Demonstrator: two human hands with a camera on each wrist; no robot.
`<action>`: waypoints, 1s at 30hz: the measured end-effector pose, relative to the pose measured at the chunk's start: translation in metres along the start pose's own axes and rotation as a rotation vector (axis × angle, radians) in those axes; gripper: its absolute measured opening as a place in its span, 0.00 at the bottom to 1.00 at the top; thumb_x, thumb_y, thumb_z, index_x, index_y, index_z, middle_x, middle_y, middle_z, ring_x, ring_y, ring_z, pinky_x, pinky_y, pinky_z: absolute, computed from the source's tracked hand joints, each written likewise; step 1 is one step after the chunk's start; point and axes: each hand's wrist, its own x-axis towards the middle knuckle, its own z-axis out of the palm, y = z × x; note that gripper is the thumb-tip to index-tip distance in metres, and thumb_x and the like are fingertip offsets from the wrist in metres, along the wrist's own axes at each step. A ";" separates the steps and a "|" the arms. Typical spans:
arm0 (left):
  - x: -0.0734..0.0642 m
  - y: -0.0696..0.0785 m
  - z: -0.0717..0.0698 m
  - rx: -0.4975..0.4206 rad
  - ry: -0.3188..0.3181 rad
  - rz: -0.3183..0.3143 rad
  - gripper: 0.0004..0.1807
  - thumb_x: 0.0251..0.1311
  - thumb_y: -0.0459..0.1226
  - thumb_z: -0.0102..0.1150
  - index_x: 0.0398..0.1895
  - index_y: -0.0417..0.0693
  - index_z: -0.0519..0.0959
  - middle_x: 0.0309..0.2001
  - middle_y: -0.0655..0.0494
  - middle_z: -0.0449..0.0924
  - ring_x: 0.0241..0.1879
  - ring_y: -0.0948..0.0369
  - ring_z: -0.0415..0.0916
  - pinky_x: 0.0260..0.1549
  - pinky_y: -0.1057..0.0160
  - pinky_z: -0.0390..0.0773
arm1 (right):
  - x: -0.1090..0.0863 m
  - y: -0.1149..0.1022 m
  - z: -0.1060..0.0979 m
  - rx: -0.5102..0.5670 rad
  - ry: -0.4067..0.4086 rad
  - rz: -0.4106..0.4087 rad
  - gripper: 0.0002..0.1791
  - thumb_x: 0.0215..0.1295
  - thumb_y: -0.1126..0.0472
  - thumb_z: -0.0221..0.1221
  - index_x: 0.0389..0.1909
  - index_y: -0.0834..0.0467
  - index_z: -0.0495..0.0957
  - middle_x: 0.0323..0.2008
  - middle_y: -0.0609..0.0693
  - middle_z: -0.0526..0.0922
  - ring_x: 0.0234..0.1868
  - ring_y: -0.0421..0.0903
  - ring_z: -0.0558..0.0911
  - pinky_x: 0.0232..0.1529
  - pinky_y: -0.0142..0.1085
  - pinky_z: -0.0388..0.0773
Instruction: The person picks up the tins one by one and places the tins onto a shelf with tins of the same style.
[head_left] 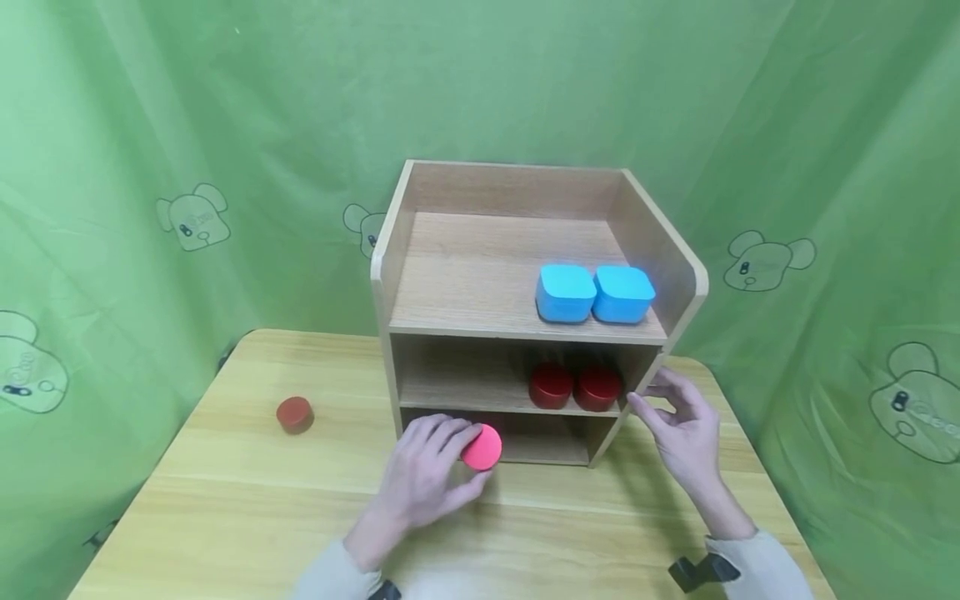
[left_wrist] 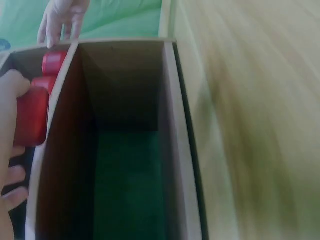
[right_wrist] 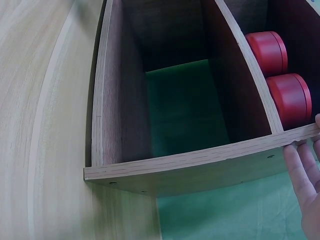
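Pink tin (head_left: 482, 447) gripped in left hand (head_left: 426, 479) at wooden shelf (head_left: 525, 317) bottom slot; right hand (head_left: 686, 429) fingers relaxed, touching shelf's side.

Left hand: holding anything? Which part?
Yes. The left hand grips a pink round tin by its side wall, flat face outward, at the mouth of the shelf unit's bottom compartment. The right hand only touches the unit's right front edge.
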 end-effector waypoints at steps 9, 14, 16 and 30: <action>0.024 0.012 0.002 0.042 0.034 -0.017 0.29 0.46 0.54 0.73 0.49 0.46 0.87 0.43 0.54 0.89 0.42 0.55 0.83 0.43 0.59 0.85 | 0.000 -0.001 0.002 0.004 -0.001 -0.001 0.26 0.58 0.89 0.59 0.59 0.79 0.75 0.45 0.44 0.90 0.42 0.35 0.89 0.39 0.27 0.89; 0.035 0.013 0.006 0.056 0.029 -0.023 0.29 0.47 0.55 0.74 0.49 0.47 0.87 0.42 0.54 0.89 0.41 0.55 0.83 0.43 0.59 0.86 | 0.000 -0.001 0.001 0.010 0.001 0.001 0.26 0.58 0.89 0.59 0.59 0.77 0.76 0.46 0.43 0.89 0.42 0.35 0.89 0.39 0.28 0.89; 0.040 0.013 0.007 0.065 0.018 -0.029 0.29 0.48 0.55 0.74 0.49 0.48 0.86 0.43 0.54 0.89 0.42 0.55 0.84 0.43 0.58 0.86 | 0.000 0.000 0.000 0.015 0.001 0.003 0.26 0.58 0.89 0.59 0.59 0.77 0.76 0.46 0.43 0.89 0.42 0.35 0.89 0.39 0.28 0.89; 0.057 0.013 0.021 0.134 0.028 -0.101 0.30 0.51 0.56 0.76 0.52 0.48 0.85 0.46 0.53 0.89 0.43 0.54 0.84 0.43 0.57 0.87 | 0.000 -0.002 0.001 0.018 -0.005 -0.001 0.26 0.58 0.90 0.59 0.60 0.78 0.75 0.46 0.44 0.89 0.42 0.36 0.89 0.40 0.29 0.89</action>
